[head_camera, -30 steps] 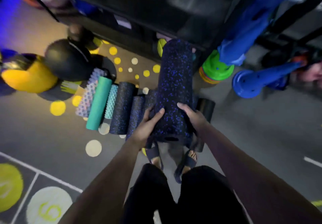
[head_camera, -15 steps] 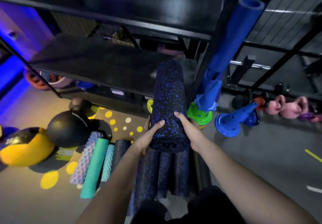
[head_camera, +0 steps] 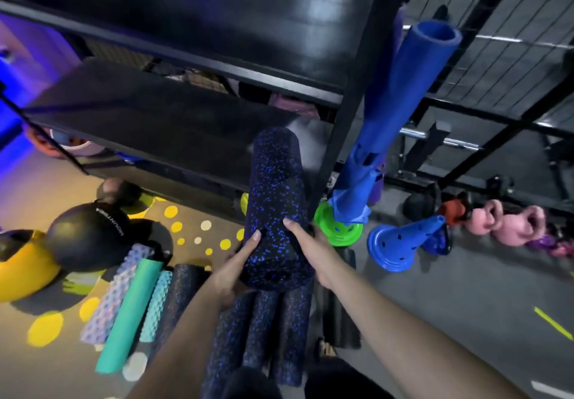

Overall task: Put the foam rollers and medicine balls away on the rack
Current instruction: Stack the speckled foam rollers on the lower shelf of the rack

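Observation:
A thick black foam roller with blue speckles [head_camera: 275,193] is held up lengthwise, its far end over the right part of the black rack's middle shelf [head_camera: 149,125]. My left hand [head_camera: 239,262] grips its near left side and my right hand [head_camera: 310,246] its near right side. Several more rollers lie side by side on the floor below: a lilac knobbly one [head_camera: 115,293], a teal one [head_camera: 130,314], a light blue ridged one [head_camera: 157,305] and dark speckled ones [head_camera: 257,330]. A black medicine ball [head_camera: 88,237] and a yellow-and-black ball [head_camera: 21,265] rest at the left.
The rack's upper shelf [head_camera: 217,16] overhangs the middle one, and its black upright post [head_camera: 351,125] stands just right of the held roller. Stacked blue cones [head_camera: 400,125] on green discs [head_camera: 338,228], a tipped blue cone [head_camera: 403,240] and pink kettlebells [head_camera: 509,221] sit at the right.
Both hands have lifted the speckled roller from floor level up to the middle shelf, and my view has risen from the floor to the rack.

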`<action>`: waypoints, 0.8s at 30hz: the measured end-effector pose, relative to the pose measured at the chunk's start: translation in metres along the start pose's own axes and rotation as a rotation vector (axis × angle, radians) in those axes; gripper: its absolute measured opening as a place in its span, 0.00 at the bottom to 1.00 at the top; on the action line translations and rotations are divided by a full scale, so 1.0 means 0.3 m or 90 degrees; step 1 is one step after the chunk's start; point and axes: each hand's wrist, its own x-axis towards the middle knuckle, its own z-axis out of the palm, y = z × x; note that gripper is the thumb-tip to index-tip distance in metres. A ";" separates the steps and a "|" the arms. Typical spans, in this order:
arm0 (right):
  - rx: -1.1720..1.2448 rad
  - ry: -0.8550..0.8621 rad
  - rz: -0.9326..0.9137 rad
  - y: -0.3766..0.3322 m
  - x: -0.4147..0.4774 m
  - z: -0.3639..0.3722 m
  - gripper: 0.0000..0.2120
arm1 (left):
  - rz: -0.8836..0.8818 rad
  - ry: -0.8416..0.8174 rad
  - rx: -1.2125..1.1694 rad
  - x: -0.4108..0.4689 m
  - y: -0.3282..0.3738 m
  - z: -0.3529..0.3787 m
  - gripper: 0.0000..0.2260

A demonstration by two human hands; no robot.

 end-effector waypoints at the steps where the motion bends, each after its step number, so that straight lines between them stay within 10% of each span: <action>1: -0.003 -0.006 0.008 0.003 0.032 -0.030 0.38 | -0.028 0.001 -0.008 0.008 -0.013 0.027 0.31; 8: 0.004 -0.068 0.045 0.017 0.135 -0.086 0.38 | 0.003 0.059 -0.111 0.017 -0.033 0.125 0.13; 17: 0.024 -0.036 -0.006 0.033 0.335 0.090 0.31 | 0.155 0.226 -0.038 0.316 0.139 -0.009 0.42; 24: -0.188 0.082 -0.167 0.086 0.716 0.069 0.24 | 0.284 0.233 0.169 0.796 0.200 -0.033 0.46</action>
